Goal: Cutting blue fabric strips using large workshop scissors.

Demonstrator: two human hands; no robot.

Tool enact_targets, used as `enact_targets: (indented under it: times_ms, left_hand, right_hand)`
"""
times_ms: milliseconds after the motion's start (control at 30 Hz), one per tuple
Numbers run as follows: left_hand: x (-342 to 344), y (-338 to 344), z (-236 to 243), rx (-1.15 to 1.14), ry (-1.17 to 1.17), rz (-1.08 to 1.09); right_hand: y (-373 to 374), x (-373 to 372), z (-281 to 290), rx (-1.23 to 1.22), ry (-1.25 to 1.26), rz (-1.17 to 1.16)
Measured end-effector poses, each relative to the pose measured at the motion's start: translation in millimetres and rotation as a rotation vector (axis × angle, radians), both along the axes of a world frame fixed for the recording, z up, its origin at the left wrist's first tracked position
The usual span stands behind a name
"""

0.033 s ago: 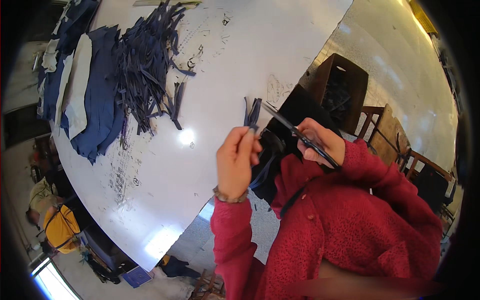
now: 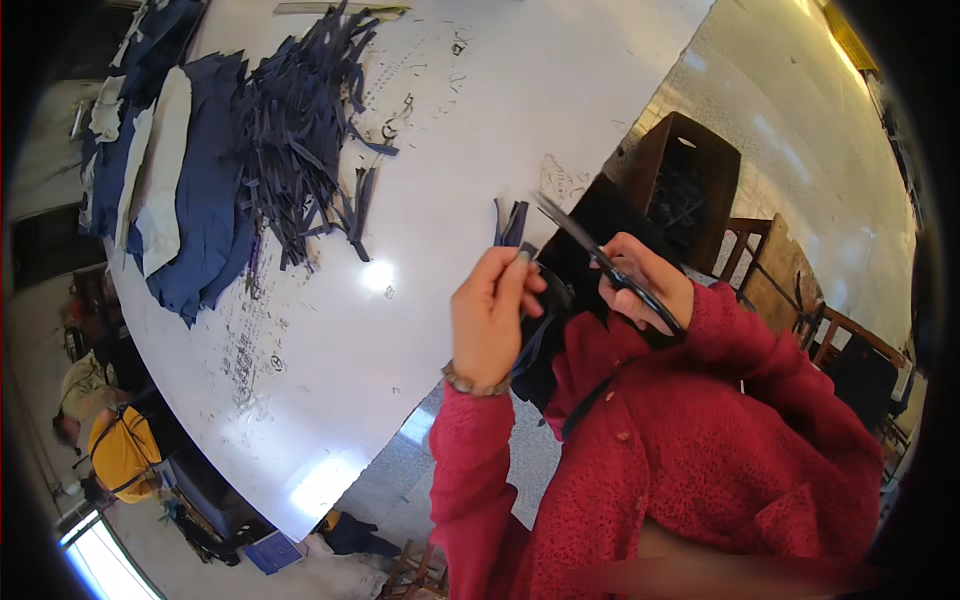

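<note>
Left hand [image 2: 488, 318], centre of frame: thumb and fingertips pinched on the end of a dark strip [image 2: 526, 251]; right hand [image 2: 648, 288], right of centre, wrapped round the handles of black scissors [image 2: 592, 248], tips up-left, blur hides the blade gap. Left to right: navy sheets [image 2: 212, 190], upper left, thin and limp by their ragged edges, probably light; should fold if lifted by one corner, so take a long edge with both hands. Next, tangled strip pile [image 2: 292, 135], upper left of centre: each likely light, soft, bendy; tug a loose end, not the middle, or neighbours come too. Few short strips [image 2: 512, 224] lie mid-frame on the white table [image 2: 430, 190], just above the left fingers. Held strip sits right at the pinch: narrow, likely floppy, not fragile; grip close to the working end, since a far hold lets it sag. Slip can't be judged. Scissors are stiff, probably the heaviest item in hand; hold by handles only, fingers off the blades. Brown bin [image 2: 722, 165], upper right, has dark scraps inside.
</note>
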State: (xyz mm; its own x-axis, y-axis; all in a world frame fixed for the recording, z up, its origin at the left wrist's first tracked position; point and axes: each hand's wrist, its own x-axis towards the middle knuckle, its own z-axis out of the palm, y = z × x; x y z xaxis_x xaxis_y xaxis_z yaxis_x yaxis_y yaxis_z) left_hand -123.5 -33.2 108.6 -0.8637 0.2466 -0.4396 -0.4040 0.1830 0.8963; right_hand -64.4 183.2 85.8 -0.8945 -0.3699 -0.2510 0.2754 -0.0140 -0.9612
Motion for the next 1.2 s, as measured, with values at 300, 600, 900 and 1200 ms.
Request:
enact_targets:
  times_ms: [300, 600, 900, 1200]
  left_hand:
    - [-66.0, -33.2, 12.7, 0.181, 0.314, 0.451]
    - [27.9, 23.7, 19.4, 0.130, 0.018, -0.086]
    - [35.8, 12.9, 9.4, 0.170, 0.019, 0.035]
    - [43.0, -12.5, 2.2, -0.006, 0.024, -0.064]
  right_hand:
    - [9.9, -17.3, 4.2, -0.229, 0.007, -0.308]
    - [-21.2, -34.3, 25.0, -0.250, -0.047, -0.193]
    - [-29.7, -33.7, 22.7, -0.273, -0.079, -0.183]
    - [-27.2, -39.5, 18.0, -0.032, 0.075, -0.286]
